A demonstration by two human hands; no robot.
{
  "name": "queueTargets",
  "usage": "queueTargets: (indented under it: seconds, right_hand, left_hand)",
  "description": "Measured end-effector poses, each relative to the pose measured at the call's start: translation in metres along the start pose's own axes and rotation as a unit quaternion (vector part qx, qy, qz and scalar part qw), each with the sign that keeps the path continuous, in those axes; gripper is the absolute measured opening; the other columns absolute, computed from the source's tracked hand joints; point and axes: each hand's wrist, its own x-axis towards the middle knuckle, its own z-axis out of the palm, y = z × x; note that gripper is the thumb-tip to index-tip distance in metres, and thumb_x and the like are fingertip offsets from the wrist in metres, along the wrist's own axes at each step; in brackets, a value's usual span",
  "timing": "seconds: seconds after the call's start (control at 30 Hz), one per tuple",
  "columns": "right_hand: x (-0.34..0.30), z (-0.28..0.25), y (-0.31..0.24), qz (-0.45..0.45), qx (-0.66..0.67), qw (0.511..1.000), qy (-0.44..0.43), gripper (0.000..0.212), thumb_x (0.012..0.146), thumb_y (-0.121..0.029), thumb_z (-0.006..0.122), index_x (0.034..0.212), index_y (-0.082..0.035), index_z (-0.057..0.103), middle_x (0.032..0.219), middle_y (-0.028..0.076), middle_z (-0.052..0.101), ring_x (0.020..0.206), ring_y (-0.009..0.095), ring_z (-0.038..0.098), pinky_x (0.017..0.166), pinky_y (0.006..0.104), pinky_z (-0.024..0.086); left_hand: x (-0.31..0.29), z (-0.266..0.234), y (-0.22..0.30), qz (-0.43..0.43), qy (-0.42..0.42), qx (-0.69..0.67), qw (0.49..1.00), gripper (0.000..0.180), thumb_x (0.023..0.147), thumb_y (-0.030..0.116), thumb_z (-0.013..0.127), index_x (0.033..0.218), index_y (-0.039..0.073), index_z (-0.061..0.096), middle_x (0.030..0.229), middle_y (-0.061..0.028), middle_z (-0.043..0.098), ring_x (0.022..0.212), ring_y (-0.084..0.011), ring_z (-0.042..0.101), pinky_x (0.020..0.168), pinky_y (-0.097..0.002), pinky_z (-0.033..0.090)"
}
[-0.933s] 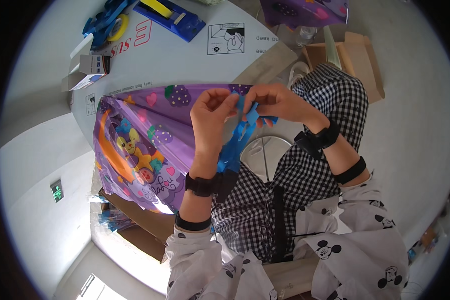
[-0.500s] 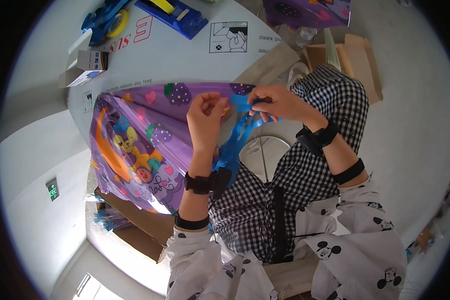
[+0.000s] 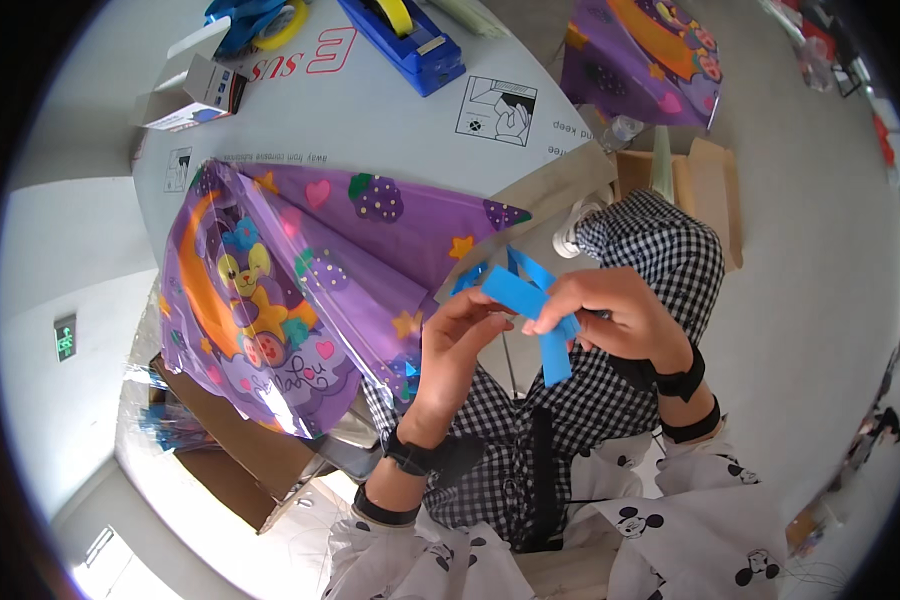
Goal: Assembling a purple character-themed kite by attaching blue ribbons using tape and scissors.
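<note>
A flat blue ribbon stretches between my hands above my lap, with one end hanging below my fingers and a loop standing up behind. My right hand pinches it between thumb and fingers. My left hand is closed at the ribbon's left end, thumb against the fingertips; part of that grip is hidden. To the left, a purple cartoon-printed plastic sheet, pointed like a kite, drapes from the table edge toward my lap. Its lower right part passes behind my left hand.
A grey-covered table holds a blue tape dispenser, a small white carton and a yellow tape roll. A second purple sheet lies beyond. Cardboard boxes stand at right and lower left.
Both hands have come down and nearer to my body with the blue ribbon. The ribbon now lies slanted between them, and the view has shifted, showing more of the second purple sheet.
</note>
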Motion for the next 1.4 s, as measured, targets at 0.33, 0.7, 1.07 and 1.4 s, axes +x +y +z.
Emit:
queueTargets:
  seconds: [0.33,0.7,1.07,1.4]
  right_hand:
    - [0.01,0.013,-0.023,0.024,-0.105,0.994,-0.001,0.028,0.08,0.012,0.053,0.098,-0.007,0.064,0.082,0.005,0.064,0.06,0.013,0.064,0.053,0.0249,0.047]
    - [0.026,-0.019,0.078,0.221,-0.034,0.975,0.02,0.012,0.09,0.004,0.055,0.102,0.003,0.058,0.073,0.007,0.061,0.052,0.007,0.055,0.043,0.0214,0.041]
    - [0.052,-0.014,0.107,0.248,-0.021,0.968,0.037,0.022,0.093,-0.007,0.056,0.113,0.0,0.062,0.065,0.006,0.062,0.05,0.009,0.054,0.043,0.0245,0.04]
    - [0.05,-0.016,0.099,0.224,-0.046,0.973,0.043,0.025,0.09,-0.002,0.058,0.114,-0.003,0.065,0.069,0.007,0.062,0.051,0.011,0.055,0.044,0.0259,0.039]
  left_hand:
    - [-0.009,0.011,0.02,0.03,0.005,-0.09,0.995,0.022,0.089,-0.001,0.063,0.111,-0.001,0.061,0.102,-0.0056,0.066,0.097,-0.0166,0.063,0.088,-0.0299,0.05]
    - [0.002,-0.011,-0.018,-0.021,0.046,0.244,0.968,0.02,0.088,0.004,0.064,0.108,-0.001,0.062,0.1,-0.0048,0.068,0.088,-0.0125,0.063,0.077,-0.0282,0.048]
    - [0.045,-0.011,-0.009,0.204,0.108,0.582,0.78,0.031,0.075,-0.004,0.063,0.105,0.003,0.058,0.102,-0.0122,0.059,0.098,-0.0336,0.056,0.083,-0.0428,0.047]
    - [0.059,-0.009,-0.014,0.21,0.123,0.492,0.836,0.025,0.071,-0.008,0.058,0.094,0.001,0.058,0.114,-0.0162,0.062,0.105,-0.0352,0.056,0.089,-0.0422,0.046]
